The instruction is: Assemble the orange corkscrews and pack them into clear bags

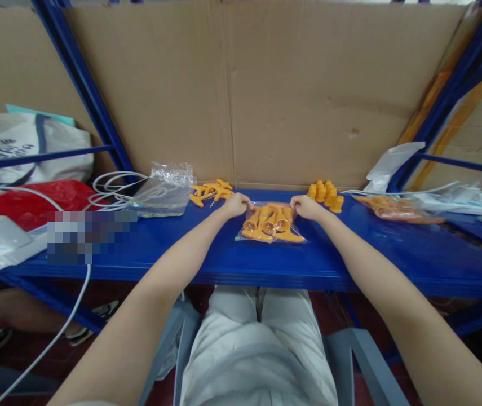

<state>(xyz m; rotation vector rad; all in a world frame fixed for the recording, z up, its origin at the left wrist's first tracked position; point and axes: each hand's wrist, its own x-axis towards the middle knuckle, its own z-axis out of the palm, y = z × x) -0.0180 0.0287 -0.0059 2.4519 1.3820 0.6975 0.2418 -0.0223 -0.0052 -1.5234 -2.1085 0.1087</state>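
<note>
Left hand: fingers pinching clear bag
Right hand: fingers clamped on its opposite corner
Bench: blue

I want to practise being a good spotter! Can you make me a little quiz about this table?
1. Fill in: The left hand and right hand hold a clear plastic bag with ____-coloured pieces inside.
2. Choose: Which hand is nearer the loose cup-shaped pieces? A) left B) right
3. True or false: The white tote bag is left of the corkscrews.

Key: 1 orange; 2 B; 3 true.
</note>
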